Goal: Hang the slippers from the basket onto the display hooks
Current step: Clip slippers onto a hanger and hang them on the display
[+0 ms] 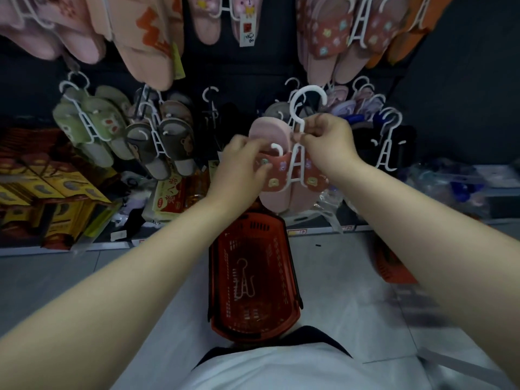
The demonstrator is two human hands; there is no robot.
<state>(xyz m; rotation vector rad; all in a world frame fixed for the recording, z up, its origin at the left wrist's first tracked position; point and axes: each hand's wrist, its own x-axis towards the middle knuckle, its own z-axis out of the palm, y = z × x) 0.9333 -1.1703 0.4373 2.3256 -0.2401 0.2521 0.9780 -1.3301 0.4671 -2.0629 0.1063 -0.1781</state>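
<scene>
Slippers (277, 175) held by both hands; no legible labels.

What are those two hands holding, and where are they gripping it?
A pink pair of slippers on a white plastic hanger. The right hand pinches the hanger's neck below its hook; the left hand grips the left slipper's patterned strap.

The right hand (326, 136) covers the neck of the white hanger (299, 153), hiding its grip there. The top edge cuts off the upper slippers (334, 38). Print on the yellow boxes (53, 198) is too blurred to read.
</scene>
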